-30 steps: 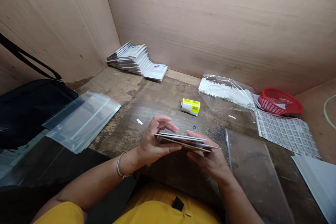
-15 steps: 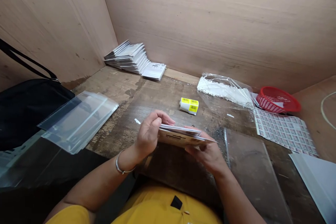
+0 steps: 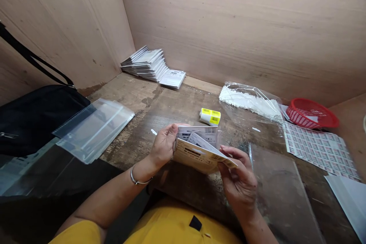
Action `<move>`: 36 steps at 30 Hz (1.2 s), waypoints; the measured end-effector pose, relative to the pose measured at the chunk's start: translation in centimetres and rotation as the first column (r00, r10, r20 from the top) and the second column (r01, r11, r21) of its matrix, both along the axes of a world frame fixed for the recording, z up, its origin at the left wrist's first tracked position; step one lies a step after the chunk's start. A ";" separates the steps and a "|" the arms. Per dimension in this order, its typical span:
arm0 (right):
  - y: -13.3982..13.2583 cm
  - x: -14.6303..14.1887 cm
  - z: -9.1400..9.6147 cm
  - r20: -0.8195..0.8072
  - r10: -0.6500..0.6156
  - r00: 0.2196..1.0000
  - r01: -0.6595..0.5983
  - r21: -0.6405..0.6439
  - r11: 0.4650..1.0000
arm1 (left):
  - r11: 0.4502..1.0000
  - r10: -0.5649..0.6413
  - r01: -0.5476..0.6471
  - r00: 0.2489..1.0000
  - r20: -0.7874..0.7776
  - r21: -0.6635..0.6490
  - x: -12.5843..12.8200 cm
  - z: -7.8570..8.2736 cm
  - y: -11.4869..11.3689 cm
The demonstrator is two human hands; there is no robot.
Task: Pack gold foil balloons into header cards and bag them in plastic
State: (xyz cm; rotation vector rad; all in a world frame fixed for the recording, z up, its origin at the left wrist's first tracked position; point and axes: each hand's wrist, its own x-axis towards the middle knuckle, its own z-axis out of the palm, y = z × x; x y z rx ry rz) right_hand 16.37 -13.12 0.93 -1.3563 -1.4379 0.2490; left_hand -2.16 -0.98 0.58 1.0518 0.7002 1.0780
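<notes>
Printed cards (image 3: 197, 162) held up over the near part of a worn table (image 3: 171, 103), fanned apart, in front of the person's yellow shirt (image 3: 168, 225). Left hand (image 3: 163, 146): fingers closed round the cards' left end, thumb up at the top edge. Right hand (image 3: 238, 175): thumb and fingers pinching the front card's right corner. Just beyond the cards, a label roll (image 3: 210, 116); farther back, a leaning pile of packets (image 3: 148, 65) by the wall. Right side: a red basket (image 3: 299, 116).

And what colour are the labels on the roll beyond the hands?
Yellow labels with dark barcodes, on a white roll; the head view shows them best.
</notes>
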 end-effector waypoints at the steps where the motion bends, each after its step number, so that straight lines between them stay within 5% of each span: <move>1: 0.0 0.0 0.0 0.014 -0.005 1.000 0.005 0.015 1.000 | 1.000 0.013 -0.013 1.000 -0.007 -0.002 0.1 0.1 0.1; 5: 0.5 -0.1 0.1 0.035 -0.051 0.998 0.049 0.043 0.998 | 1.000 -0.017 0.018 0.999 -0.029 0.020 0.0 0.8 -0.2; 11: 1.8 -0.3 0.6 0.085 -0.097 0.992 0.097 0.002 0.995 | 0.930 -0.363 0.342 0.913 0.187 0.133 -0.1 0.9 -1.5; 17: 2.3 0.0 0.4 0.171 -0.133 0.976 0.134 0.008 0.991 | 0.936 -0.329 0.284 0.916 0.230 0.210 -1.0 0.0 -1.8; 20: 2.3 -0.4 0.1 0.140 -0.108 0.984 0.107 0.010 0.994 | 0.970 -0.211 0.204 0.977 0.041 0.135 -1.2 -0.5 -2.2; 23: 2.2 -0.9 0.1 -0.081 -0.114 0.990 0.113 -0.018 0.993 | 0.989 -0.006 0.031 0.986 -0.168 0.147 -0.8 -0.6 -2.6; 26: 2.0 -0.9 0.9 -0.366 0.009 0.931 -0.069 -0.150 0.986 | 0.935 0.027 0.034 0.985 -0.168 0.353 -0.4 0.1 -2.6; 29: 2.0 -0.3 1.5 -0.337 0.174 0.925 -0.267 -0.253 0.930 | 0.810 -0.107 0.209 0.971 -0.213 0.547 -0.6 1.0 -2.1; 34: 2.3 0.1 -0.2 -0.216 0.282 0.935 -0.351 -0.429 0.833 | 0.904 -0.272 0.346 0.918 -0.288 0.251 -0.1 0.2 -1.0; 36: 2.3 0.0 -1.1 -0.206 0.274 0.939 -0.338 -0.422 0.841 | 0.890 -0.376 0.428 0.885 -0.276 0.159 0.3 -0.6 -0.7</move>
